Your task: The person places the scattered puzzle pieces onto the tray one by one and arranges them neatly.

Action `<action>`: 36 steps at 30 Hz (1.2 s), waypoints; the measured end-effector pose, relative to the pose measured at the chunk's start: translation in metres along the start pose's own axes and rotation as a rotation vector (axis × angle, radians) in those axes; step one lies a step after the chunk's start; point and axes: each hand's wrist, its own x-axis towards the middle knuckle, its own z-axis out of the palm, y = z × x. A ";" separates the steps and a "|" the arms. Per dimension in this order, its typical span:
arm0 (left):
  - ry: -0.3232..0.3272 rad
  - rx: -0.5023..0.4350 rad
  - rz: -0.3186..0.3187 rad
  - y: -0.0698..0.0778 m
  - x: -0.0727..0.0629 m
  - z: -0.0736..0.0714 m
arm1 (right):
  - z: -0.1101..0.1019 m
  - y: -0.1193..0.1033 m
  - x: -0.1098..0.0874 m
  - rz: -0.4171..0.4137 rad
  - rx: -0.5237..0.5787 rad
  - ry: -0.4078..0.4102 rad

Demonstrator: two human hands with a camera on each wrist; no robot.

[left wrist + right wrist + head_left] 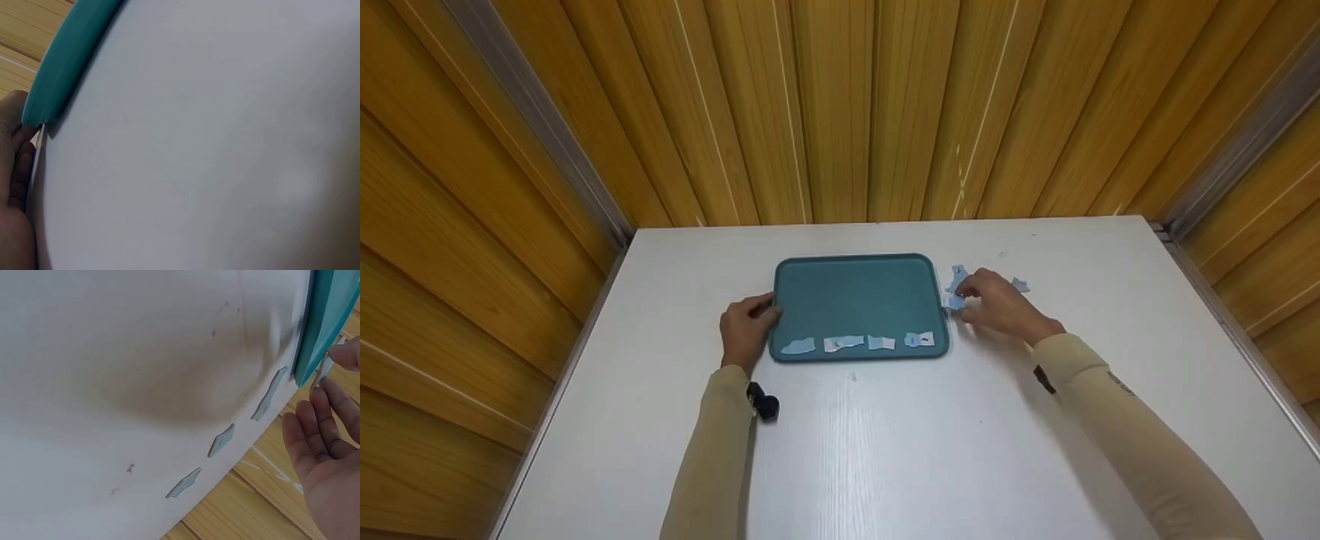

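Observation:
A teal tray lies on the white table. My left hand grips its left edge, the thumb at the rim; in the left wrist view only part of that hand shows beside the tray rim. Beside the tray's right edge, my right hand pinches a light blue and white jagged flat piece between thumb and fingertips. Several similar pieces form a row along the tray's near side, some with small dark marks too small to read.
On the table right of the tray lie more jagged pieces, one just beyond the right hand and another piece farther right. The right wrist view shows three loose pieces. Wood-patterned walls stand behind and at both sides.

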 end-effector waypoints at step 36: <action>-0.011 0.041 -0.058 0.005 -0.005 -0.004 | 0.059 -0.072 0.024 -0.126 0.006 0.010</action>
